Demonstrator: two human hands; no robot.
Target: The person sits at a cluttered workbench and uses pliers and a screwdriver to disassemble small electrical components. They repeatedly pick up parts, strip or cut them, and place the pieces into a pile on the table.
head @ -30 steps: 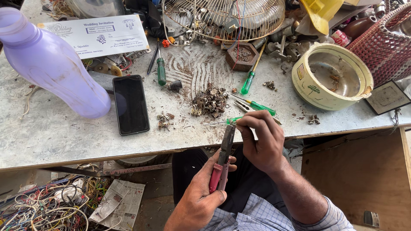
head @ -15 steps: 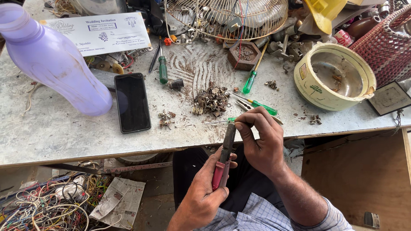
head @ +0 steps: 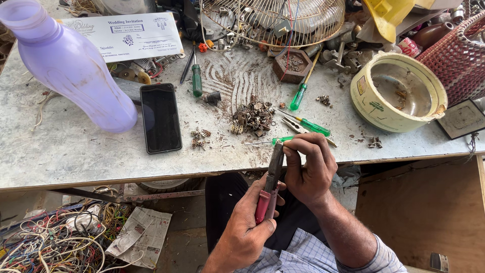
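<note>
Just past the near edge of the surface (head: 76,162), the left hand (head: 247,227) is closed round the red handles of a pair of pliers (head: 270,184). The right hand (head: 310,169) pinches their tip with curled fingers. Beyond lie a pile of scrap metal bits (head: 252,119), green screwdrivers (head: 308,124), a black phone (head: 160,117) and a purple bottle (head: 70,65) at far left. Tangled wires (head: 50,242) cover the floor at near left.

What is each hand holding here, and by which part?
The left hand grips pliers by the red handles. The right hand pinches at the pliers' tip; whatever small piece is there is too small to tell.
</note>
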